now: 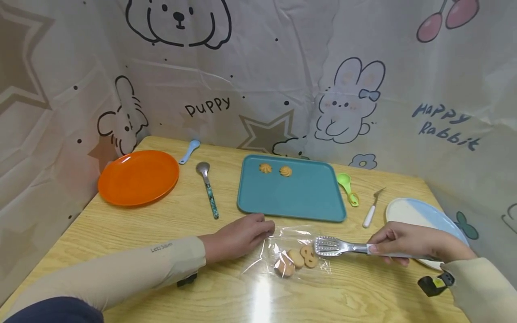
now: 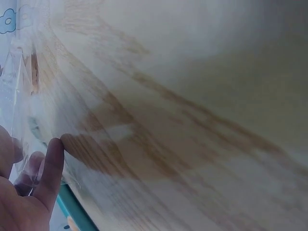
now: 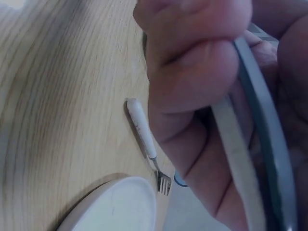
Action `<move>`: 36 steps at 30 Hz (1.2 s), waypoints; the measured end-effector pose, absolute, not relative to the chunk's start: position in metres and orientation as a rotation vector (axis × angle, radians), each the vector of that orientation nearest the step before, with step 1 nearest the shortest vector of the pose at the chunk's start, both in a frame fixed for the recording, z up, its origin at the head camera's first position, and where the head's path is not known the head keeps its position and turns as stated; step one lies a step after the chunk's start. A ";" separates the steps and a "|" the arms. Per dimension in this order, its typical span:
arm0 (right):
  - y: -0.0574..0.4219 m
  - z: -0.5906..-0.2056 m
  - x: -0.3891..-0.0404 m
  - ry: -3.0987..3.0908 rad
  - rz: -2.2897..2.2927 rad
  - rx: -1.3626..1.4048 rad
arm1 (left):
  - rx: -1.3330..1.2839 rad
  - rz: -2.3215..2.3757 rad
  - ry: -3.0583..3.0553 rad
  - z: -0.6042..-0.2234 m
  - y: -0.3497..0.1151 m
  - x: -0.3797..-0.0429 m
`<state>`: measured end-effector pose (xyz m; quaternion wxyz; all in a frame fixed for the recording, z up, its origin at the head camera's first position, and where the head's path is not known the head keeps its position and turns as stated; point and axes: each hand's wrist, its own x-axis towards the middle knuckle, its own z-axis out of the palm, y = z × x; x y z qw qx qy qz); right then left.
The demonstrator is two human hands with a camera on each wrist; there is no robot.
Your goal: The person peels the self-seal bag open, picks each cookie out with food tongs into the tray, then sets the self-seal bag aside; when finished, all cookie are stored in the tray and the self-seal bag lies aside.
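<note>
My left hand [image 1: 244, 235] pinches the edge of a clear plastic bag [image 1: 278, 235] lying on the table. One fingertip of it touches the wood in the left wrist view. Several cookies [image 1: 296, 259] lie in the bag, one of them pretzel-shaped. My right hand [image 1: 408, 242] grips a pair of metal tongs [image 1: 343, 246] around the handles, seen close up in the right wrist view. The slotted tip of the tongs is at the bag's right part, right beside the pretzel-shaped cookie [image 1: 308, 256]. Whether the tip touches that cookie, I cannot tell.
Behind the bag lies a teal tray [image 1: 291, 197] with two swirled cookies [image 1: 285, 171]. An orange plate [image 1: 139, 179], blue spoon [image 1: 190, 151] and metal spoon [image 1: 208, 188] are left. A green spoon [image 1: 347, 186], white-handled fork [image 1: 372, 211] and blue-white plate [image 1: 420, 213] are right.
</note>
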<state>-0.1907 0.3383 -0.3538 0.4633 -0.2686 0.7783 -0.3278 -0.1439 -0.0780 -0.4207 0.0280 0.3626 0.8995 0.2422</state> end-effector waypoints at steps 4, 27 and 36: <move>0.338 -0.357 -0.189 1.875 -0.838 -0.592 | 1.122 0.740 2.775 -0.420 -0.078 -0.145; 0.353 -0.355 -0.190 1.905 -0.898 -0.626 | 1.141 0.756 2.783 -0.425 -0.076 -0.144; 0.371 -0.326 -0.207 2.102 -0.962 -0.637 | 1.152 0.756 2.798 -0.424 -0.078 -0.144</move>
